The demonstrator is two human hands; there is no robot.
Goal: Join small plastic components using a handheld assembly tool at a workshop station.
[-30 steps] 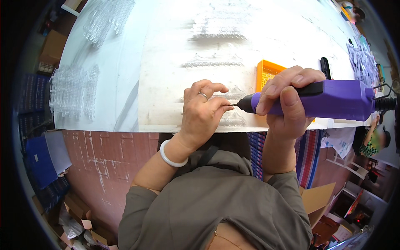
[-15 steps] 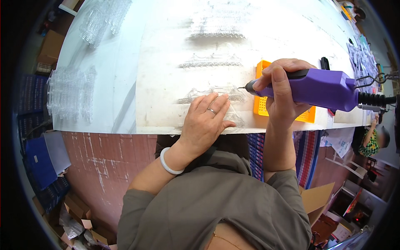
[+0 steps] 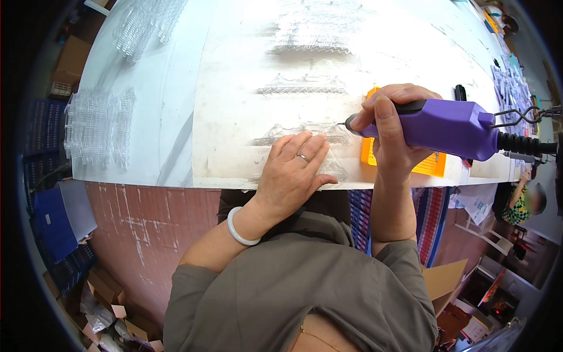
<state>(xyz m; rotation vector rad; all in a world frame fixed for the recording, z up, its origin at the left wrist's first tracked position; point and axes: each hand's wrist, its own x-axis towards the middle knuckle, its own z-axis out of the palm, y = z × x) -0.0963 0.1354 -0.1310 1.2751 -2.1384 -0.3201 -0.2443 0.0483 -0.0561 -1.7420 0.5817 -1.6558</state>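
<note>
My left hand (image 3: 293, 170), with a ring and a white bangle, lies flat near the table's front edge. Its outstretched fingers rest on a thin clear plastic piece (image 3: 268, 139), partly covering it. My right hand (image 3: 394, 132) is wrapped round a purple electric screwdriver (image 3: 454, 126), held nearly level. The screwdriver's bit points left, at the right end of that piece; whether it touches cannot be told. Farther back lies another clear plastic piece (image 3: 302, 89) with a zigzag edge. Beneath my right hand a yellow plastic basket (image 3: 431, 167) is partly hidden.
A stack of clear pieces (image 3: 316, 35) lies farther back on the white table (image 3: 226, 117). Clear plastic strips (image 3: 99, 129) are piled at the left. A black pen-like object (image 3: 461, 92) lies past the basket. The screwdriver's black cord (image 3: 528, 142) and a metal chain run right.
The view has shifted slightly. The screwdriver's tip stays near the piece's right end, and the tool is tilted a little differently. My left hand remains flat on the piece.
</note>
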